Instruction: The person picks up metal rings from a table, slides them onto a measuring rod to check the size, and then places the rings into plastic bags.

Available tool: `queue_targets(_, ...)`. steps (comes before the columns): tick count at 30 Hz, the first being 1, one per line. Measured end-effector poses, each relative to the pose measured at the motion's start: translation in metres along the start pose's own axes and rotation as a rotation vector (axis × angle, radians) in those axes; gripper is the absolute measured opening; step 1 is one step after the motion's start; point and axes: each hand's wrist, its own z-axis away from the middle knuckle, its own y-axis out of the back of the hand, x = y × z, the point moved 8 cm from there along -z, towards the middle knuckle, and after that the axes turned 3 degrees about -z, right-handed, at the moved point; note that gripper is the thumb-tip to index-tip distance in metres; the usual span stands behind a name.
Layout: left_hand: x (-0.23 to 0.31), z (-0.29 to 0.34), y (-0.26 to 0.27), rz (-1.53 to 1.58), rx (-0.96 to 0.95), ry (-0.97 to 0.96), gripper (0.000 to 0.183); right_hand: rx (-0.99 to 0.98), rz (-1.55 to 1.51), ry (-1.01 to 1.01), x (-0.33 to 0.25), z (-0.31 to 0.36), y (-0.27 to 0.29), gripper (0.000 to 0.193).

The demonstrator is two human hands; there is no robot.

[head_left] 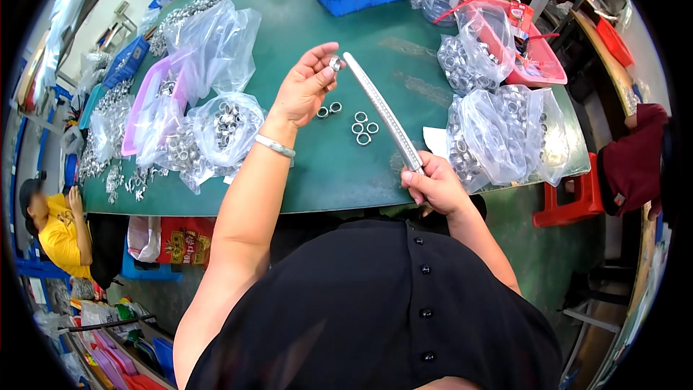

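Silvery graduated rod [382, 112] gripped near lower end by right hand [439, 184], fingers closed around it; far end thus apparently free, just beside single ring [335, 63]. Ring pinched between thumb and fingertips of left hand [307, 87], remaining fingers loosely curled, likely so that rim is exposed. Loose rings [365, 128] laid on green table [325, 180], apparently set apart from those in clear bags [505, 130] at both sides.

Silver rod [382, 110]: narrowing toward tip, fine marks along length, slanted, thick end in right hand [439, 184]. Silver ring [335, 63]: in left hand [302, 92], near tip.
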Motion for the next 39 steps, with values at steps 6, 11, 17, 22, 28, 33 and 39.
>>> queue_targets(6,0.022,-0.003,-0.015,-0.071,-0.128,-0.040,0.059,-0.009,0.025,-0.017,-0.001,0.001,-0.001,0.011)
queue_targets(11,0.026,-0.003,-0.023,-0.174,-0.177,-0.020,0.065,-0.022,0.051,-0.048,-0.001,0.002,-0.003,0.010)
queue_targets(17,0.006,0.010,-0.052,-0.274,-0.332,0.104,0.077,-0.018,0.056,-0.032,-0.001,0.002,-0.003,0.010)
queue_targets(22,0.001,0.014,-0.054,-0.183,-0.313,0.135,0.080,-0.021,0.063,-0.024,-0.001,0.003,-0.004,0.010)
queue_targets(28,0.003,0.015,-0.053,-0.173,-0.302,0.139,0.080,-0.026,0.064,-0.018,-0.002,0.003,-0.005,0.011)
queue_targets(33,0.004,0.020,-0.050,-0.183,-0.263,0.118,0.078,-0.015,0.075,-0.034,-0.001,0.001,-0.006,0.011)
queue_targets(39,0.028,0.031,-0.030,-0.106,-0.053,-0.038,0.068,-0.036,0.142,-0.002,0.001,0.003,-0.004,0.013)
